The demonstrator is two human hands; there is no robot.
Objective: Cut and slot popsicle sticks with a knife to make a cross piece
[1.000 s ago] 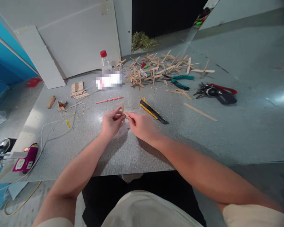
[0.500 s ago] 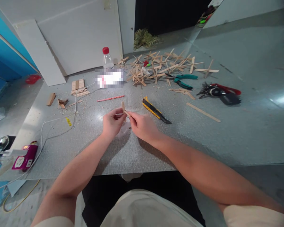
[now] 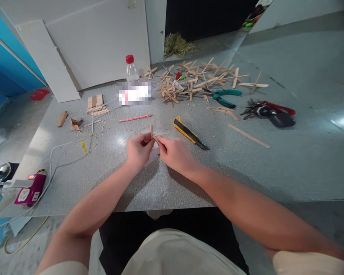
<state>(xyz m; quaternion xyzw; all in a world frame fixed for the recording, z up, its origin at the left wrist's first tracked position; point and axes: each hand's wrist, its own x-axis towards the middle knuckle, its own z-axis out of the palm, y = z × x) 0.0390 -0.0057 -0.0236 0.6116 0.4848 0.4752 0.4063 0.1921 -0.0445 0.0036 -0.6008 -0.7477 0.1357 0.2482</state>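
Observation:
Near the middle of the grey table [image 3: 83, 183], my left hand [image 3: 139, 149] pinches a light wooden stick [image 3: 151, 130] whose upper end points away from me. My right hand [image 3: 176, 152] is closed on a second wooden stick [image 3: 156, 139], which meets the first at an angle between my fingertips. How the two are joined is hidden by my fingers. A yellow and black utility knife [image 3: 190, 133] lies just beyond my right hand. Past my hands rests a red pencil [image 3: 135, 118].
Crossed wooden sticks [image 3: 169, 91] are heaped at the back, beside teal-handled pliers [image 3: 225, 98] and a red-capped bottle [image 3: 131, 70]. A red and black tool [image 3: 281, 116] lies right. At left are a stick stack [image 3: 96, 105], a white cable [image 3: 50, 168] and a purple box [image 3: 33, 191].
The stick in my left hand has turned to stand more upright. The whole view has shifted slightly, and both hands still hold the sticks.

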